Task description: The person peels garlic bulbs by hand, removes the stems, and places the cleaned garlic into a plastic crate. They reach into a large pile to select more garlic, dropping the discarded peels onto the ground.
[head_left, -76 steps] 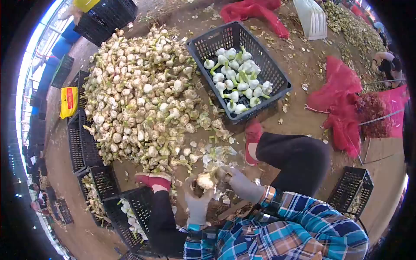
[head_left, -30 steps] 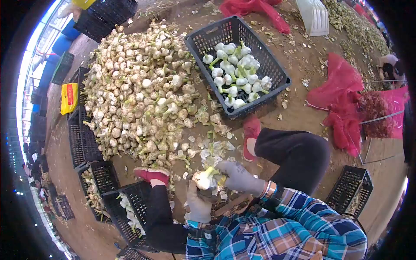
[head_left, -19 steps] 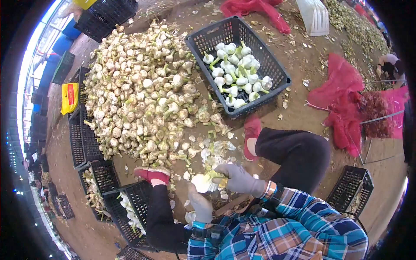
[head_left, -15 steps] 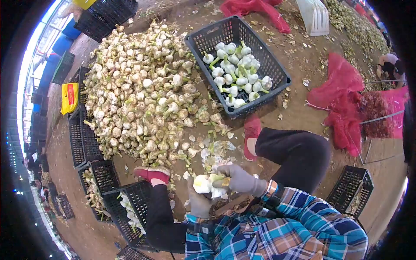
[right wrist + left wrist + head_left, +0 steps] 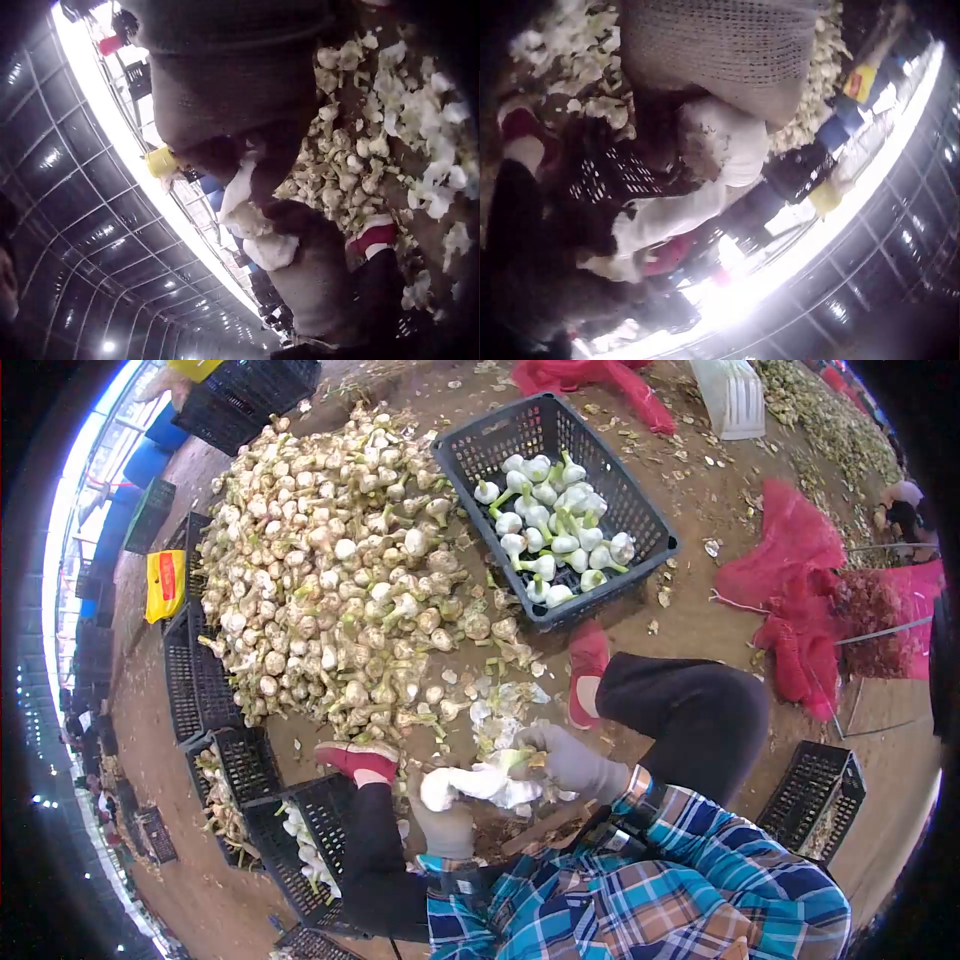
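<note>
In a grey glove, my left hand (image 5: 446,830) holds a garlic bulb (image 5: 437,790) by its round end. The bulb is smooth and white in the head view, with brownish marks on its base in the left wrist view. A strip of white garlic skin and the stem (image 5: 488,782) stretch from it toward my right hand (image 5: 572,762). That gloved hand pinches the stem end, where some green shows. In the right wrist view the bulb (image 5: 270,250) lies between both gloves, and the right fingertips are partly hidden.
A big heap of unpeeled garlic (image 5: 330,580) lies ahead on the left. Beyond the right shoe stands a black crate (image 5: 655,555) holding white bulbs (image 5: 550,520). Loose skins (image 5: 500,710) litter the ground between the shoes. More crates (image 5: 320,840) stand by the left leg; red netting (image 5: 790,590) lies right.
The bulb was brownish and whole-skinned earlier; its skin has since been pulled back toward the stem, showing white. My hands have moved farther apart, the left hand shifting left with the bulb.
</note>
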`<action>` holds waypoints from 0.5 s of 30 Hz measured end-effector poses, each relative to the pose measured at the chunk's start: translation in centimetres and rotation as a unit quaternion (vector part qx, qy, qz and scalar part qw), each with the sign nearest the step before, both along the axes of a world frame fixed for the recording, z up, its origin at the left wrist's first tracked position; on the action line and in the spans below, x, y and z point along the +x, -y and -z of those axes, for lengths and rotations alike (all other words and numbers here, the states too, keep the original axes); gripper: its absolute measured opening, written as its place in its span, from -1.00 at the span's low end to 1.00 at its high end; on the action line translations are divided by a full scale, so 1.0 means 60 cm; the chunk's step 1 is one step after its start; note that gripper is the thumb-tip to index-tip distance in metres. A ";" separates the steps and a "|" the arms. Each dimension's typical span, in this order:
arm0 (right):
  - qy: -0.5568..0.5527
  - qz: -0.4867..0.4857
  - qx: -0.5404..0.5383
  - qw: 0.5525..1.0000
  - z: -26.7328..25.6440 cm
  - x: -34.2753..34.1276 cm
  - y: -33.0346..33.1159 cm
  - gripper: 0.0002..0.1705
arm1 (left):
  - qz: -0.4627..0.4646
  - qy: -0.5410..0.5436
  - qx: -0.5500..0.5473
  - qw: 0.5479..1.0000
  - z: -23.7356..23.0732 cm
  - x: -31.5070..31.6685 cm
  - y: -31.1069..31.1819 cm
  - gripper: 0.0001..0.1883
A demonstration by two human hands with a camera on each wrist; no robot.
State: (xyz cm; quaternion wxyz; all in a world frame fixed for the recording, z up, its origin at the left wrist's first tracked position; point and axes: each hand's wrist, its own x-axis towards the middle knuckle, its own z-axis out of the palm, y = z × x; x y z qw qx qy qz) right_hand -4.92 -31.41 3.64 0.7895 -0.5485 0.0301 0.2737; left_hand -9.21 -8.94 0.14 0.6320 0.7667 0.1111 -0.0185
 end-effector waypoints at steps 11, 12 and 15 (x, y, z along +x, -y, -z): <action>0.276 -0.381 -0.305 0.828 0.085 -0.063 -0.028 -0.64 | -0.208 -0.062 -0.509 0.833 -0.002 0.135 -0.043 -0.41; 0.301 -0.387 -0.300 0.818 0.099 -0.069 -0.026 -0.67 | -0.125 -0.057 -0.527 0.839 -0.042 0.159 -0.006 -0.40; 0.366 -0.361 -0.334 0.790 0.131 -0.076 -0.019 -0.72 | 0.054 0.000 -0.566 0.823 -0.118 0.201 0.090 -0.38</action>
